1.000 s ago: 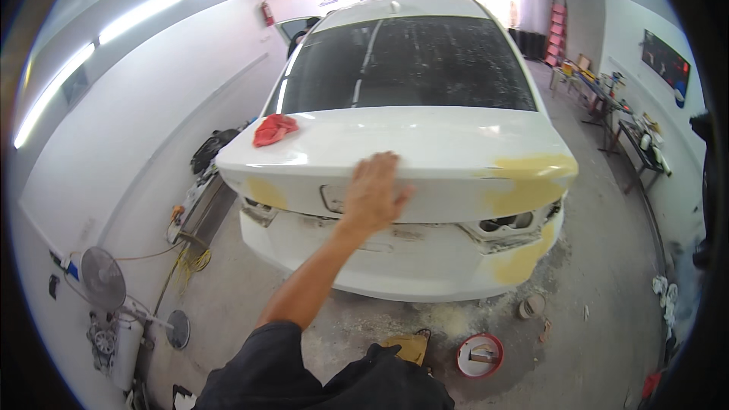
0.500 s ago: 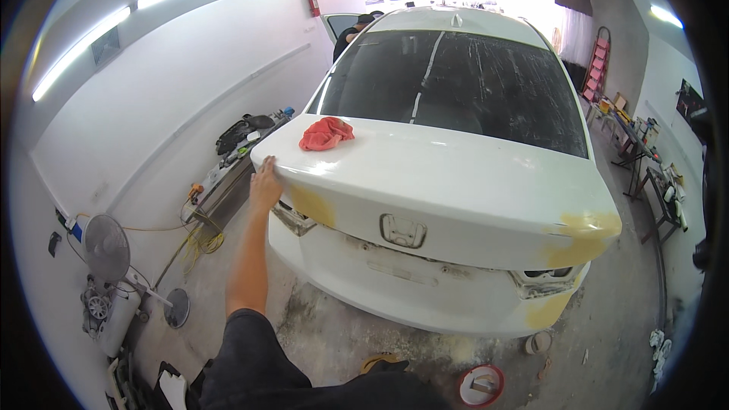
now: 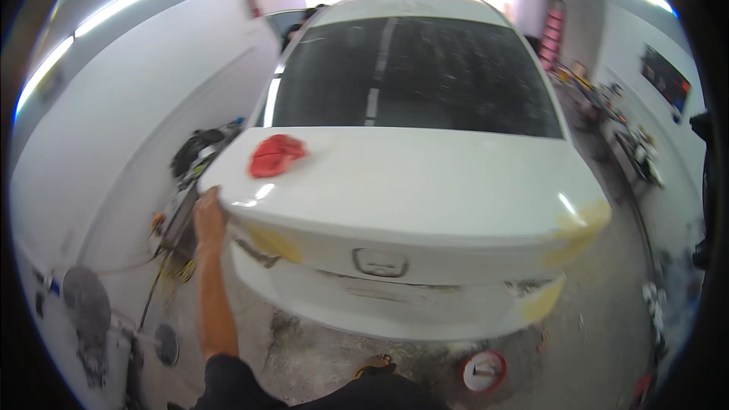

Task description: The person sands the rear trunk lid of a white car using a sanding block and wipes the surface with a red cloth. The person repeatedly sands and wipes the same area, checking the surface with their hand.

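My left hand (image 3: pixel 209 214) reaches to the left corner of a white car's trunk lid (image 3: pixel 425 182), fingertips at its rounded edge; motion blur hides whether they grip or rest. A crumpled red cloth (image 3: pixel 276 153) lies on the lid to the right of the hand. Yellowish patches (image 3: pixel 573 231) cover both rear corners, and the left one (image 3: pixel 277 241) is just beside my hand. The tail lamp openings hold no lamps, and a dark emblem outline (image 3: pixel 380 262) marks the lid's middle. My right hand is out of view.
Cluttered benches (image 3: pixel 636 152) line both side walls, a standing fan (image 3: pixel 85 292) is at lower left, and a red-rimmed bucket (image 3: pixel 483 370) sits on the floor behind the bumper. A pink ladder (image 3: pixel 552 34) leans at back right. A person (image 3: pixel 292 29) is by the open car door.
My left hand moved from the middle of the trunk lid to its left corner and has stayed at that edge over the last half second while the view shifted.
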Action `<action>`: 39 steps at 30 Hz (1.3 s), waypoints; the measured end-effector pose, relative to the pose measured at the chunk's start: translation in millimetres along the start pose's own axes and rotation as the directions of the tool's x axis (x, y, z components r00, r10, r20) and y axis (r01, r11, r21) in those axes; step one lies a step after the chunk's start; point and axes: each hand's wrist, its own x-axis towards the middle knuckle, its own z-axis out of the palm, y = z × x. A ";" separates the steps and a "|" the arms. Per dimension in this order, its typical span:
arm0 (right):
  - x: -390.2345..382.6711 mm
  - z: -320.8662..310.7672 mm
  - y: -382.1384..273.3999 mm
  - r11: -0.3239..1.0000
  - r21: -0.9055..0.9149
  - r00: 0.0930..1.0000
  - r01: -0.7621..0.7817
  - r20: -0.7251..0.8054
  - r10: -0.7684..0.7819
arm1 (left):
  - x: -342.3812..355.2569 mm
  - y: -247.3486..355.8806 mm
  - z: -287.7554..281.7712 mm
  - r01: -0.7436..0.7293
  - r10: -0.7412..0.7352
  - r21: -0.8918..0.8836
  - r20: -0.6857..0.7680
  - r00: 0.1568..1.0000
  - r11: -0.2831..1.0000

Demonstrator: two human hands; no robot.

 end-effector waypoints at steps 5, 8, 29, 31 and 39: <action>12.4 14.1 20.5 0.996 -0.085 0.995 0.012 -0.098 -0.020 | -22.4 133.2 -54.1 0.063 -0.055 -0.128 0.062 0.997 0.990; 29.3 19.6 29.1 0.973 0.120 0.969 -0.200 -0.124 0.214 | -53.3 262.7 -92.2 -0.182 0.207 -0.395 0.022 0.978 0.900; 138.8 -35.2 -175.5 0.838 0.305 0.874 0.452 0.038 -0.485 | -74.3 678.9 -139.5 -0.724 0.831 -0.516 -0.040 0.555 0.458; 142.1 -31.9 -192.9 0.833 0.303 0.864 0.463 0.054 -0.501 | -76.5 672.6 -137.2 -0.807 0.875 -0.444 -0.096 0.475 0.389; 116.0 -12.2 -112.1 0.911 -0.004 0.898 0.412 0.173 -0.405 | -64.1 538.6 -142.0 -0.605 0.779 -0.702 -0.114 0.616 0.376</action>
